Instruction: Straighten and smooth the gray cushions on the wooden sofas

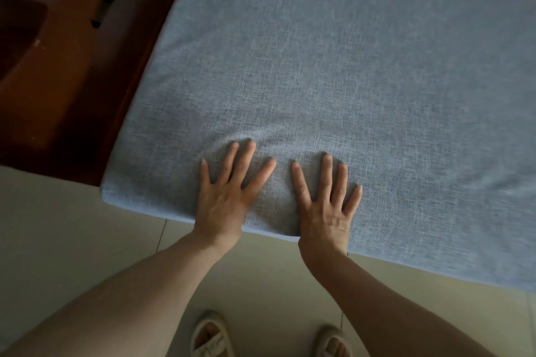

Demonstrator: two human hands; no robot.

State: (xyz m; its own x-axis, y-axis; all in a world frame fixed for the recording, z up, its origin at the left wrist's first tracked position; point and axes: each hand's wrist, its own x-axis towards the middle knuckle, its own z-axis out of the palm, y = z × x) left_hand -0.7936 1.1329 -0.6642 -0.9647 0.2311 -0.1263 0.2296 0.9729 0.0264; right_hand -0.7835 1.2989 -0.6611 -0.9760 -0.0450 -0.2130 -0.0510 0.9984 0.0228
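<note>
Both hands (275, 200) flat on gray cushion (333, 66); no writing legible.

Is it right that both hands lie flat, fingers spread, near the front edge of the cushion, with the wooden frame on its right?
Not quite. The head view shows the wooden frame on the left of the cushion. The left hand and right hand do lie flat there, fingers spread.

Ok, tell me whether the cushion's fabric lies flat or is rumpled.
Mostly flat; the cushion puckers only around the pressing left hand and right hand.
</note>
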